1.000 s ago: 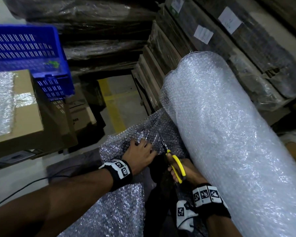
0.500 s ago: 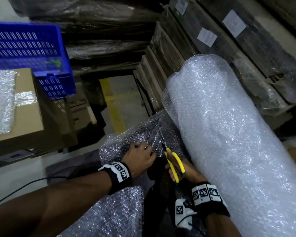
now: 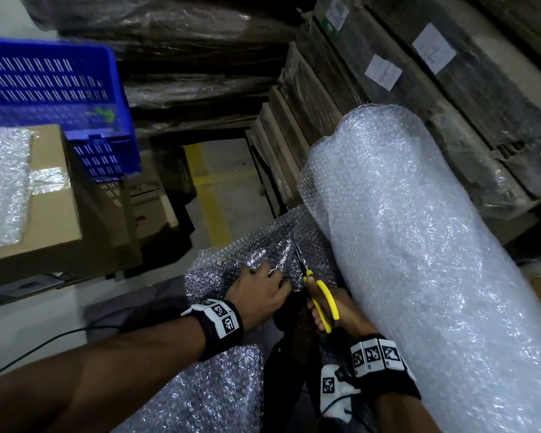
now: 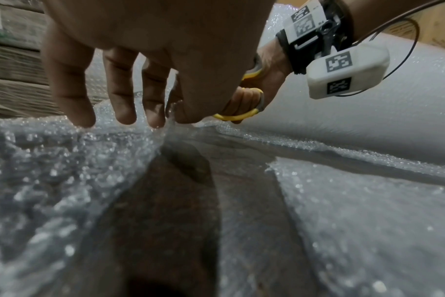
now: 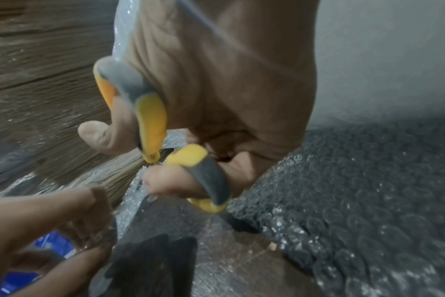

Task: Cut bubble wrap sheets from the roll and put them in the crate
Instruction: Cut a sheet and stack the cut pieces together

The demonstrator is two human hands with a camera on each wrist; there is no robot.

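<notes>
A big roll of bubble wrap (image 3: 419, 260) lies slanted on the right, with a loose sheet (image 3: 244, 260) pulled out to its left. My right hand (image 3: 334, 310) grips yellow-handled scissors (image 3: 320, 295) whose blades point up into the sheet beside the roll. My left hand (image 3: 263, 292) pinches the sheet's cut edge (image 4: 150, 128) just left of the blades, thumb against the fingers (image 4: 125, 84). In the right wrist view my thumb and fingers sit through the scissors' loops (image 5: 150, 124). The blue crate (image 3: 50, 98) stands at the upper left on a cardboard box (image 3: 50, 214).
Wrapped stacks of flat cardboard (image 3: 419, 98) rise behind the roll. A cut bubble wrap piece (image 3: 3, 185) lies on the box at the left edge. A yellow floor line (image 3: 213, 207) runs through the gap between box and stacks. A cable (image 3: 44, 342) trails on the floor.
The scissors have advanced up along the sheet next to the roll, handles closing and opening. My left hand keeps hold of the cut edge and has followed slightly.
</notes>
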